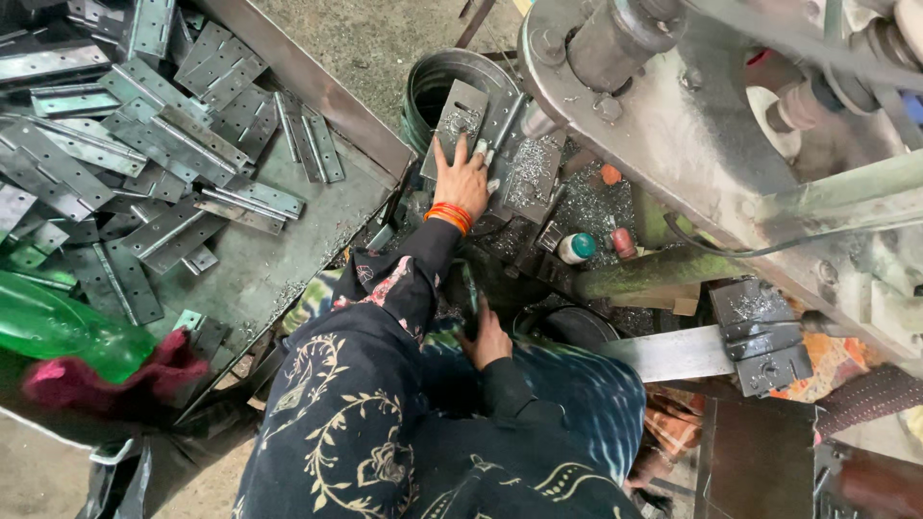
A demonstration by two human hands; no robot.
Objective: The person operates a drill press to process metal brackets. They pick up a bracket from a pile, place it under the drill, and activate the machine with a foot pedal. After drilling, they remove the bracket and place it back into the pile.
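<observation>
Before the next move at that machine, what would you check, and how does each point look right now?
1. Left hand flat on the metal plate at the machine: ok, fingers spread across its lower edge.
2. Plate seated square on the fixture: cannot tell, the hand covers part of it.
3. Right hand away from the machine: ok, low by the lap.
4. Work area free of swarf: not ok, metal shavings lie around the plate.
5. Supply of hinge plates at hand: ok, a pile fills the tray on the left.

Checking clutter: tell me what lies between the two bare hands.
Head view: only the left hand's dark floral sleeve spans toward the right hand.
</observation>
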